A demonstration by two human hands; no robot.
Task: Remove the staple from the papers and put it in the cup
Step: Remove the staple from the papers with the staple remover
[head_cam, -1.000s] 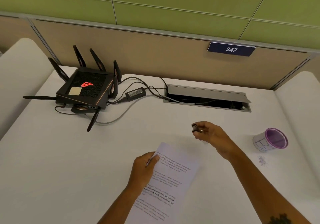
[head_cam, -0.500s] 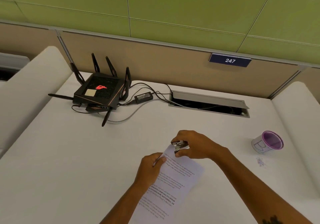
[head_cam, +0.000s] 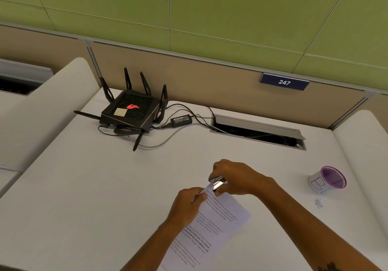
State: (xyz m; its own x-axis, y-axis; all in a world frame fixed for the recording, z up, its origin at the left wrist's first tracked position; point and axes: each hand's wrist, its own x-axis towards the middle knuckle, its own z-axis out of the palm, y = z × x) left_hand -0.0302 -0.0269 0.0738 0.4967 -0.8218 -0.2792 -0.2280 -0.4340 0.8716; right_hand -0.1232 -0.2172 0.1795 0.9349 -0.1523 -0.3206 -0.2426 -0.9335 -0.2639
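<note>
Papers (head_cam: 212, 224), white printed sheets, lie on the white counter (head_cam: 105, 186), top corner pinched by the left hand (head_cam: 186, 203) fingers. The right hand (head_cam: 235, 178) grips a small metal staple remover (head_cam: 218, 183) at that corner. A purple-rimmed white cup (head_cam: 327, 181) stands well apart, right.

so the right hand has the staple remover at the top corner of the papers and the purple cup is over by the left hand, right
Not quite: the purple cup stands on the right side of the desk, beyond the right hand, as the head view shows. The staple remover is indeed at the papers' top corner.
</note>
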